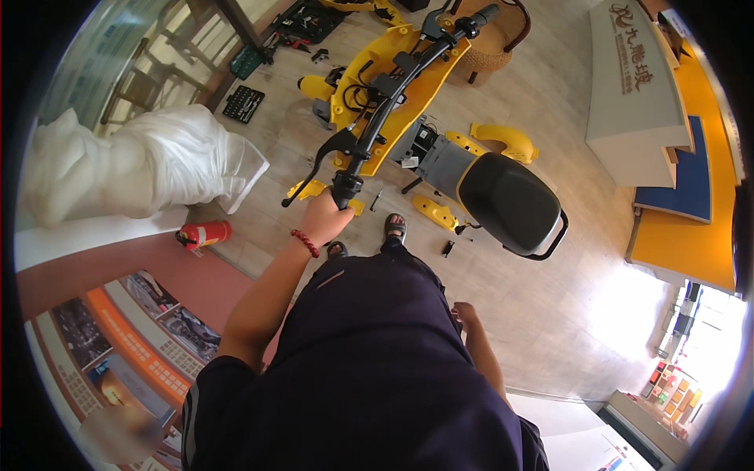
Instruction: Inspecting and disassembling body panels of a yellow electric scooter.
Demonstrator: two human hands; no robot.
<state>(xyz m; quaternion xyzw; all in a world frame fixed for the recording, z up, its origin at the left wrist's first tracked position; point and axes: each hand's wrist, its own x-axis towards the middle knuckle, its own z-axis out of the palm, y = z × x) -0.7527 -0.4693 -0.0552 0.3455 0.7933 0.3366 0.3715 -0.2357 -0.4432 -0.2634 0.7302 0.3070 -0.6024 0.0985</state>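
Observation:
My left hand (325, 220), with a red bead bracelet on the wrist, is wrapped round the near handlebar grip (346, 188) of a partly dismantled yellow electric scooter. A black brake lever (316, 163) curves out beside that grip. The handlebar (385, 106) runs away to the far right, above the yellow front body panel (424, 86) with cables showing inside it. To the right is the black seat (512, 200). Close to my right hip hangs my right hand (465, 313); its fingers are mostly hidden, and whether they hold anything does not show.
Yellow body panels (434, 212) and a yellow fender (510, 141) lie on the floor around the scooter. A socket set (243, 104) and an open tool case (310, 20) are at the far left. Nearer stand a white draped statue (173, 149) and a red fire extinguisher (204, 233).

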